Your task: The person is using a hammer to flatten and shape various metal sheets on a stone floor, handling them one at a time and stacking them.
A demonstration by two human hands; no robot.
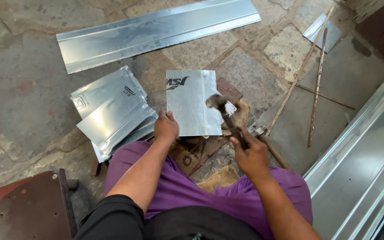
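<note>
The hammer [222, 111] is gripped tight in the right hand [250, 153], its head over the metal sheet's [187, 104] right fold, while the near left corner is pressed down by the left hand [166, 126].

The hammer [222, 108] head is smearing into a blur, so its shape is not showing clearly. The right hand [250, 153] is covering the lower handle. The left hand [166, 126] is hiding the near corner of the metal sheet [187, 104]. The stacked sheets [112, 113] are overlapping, so their count is staying unclear. The long trough [365, 164] is running off the right edge.
</note>
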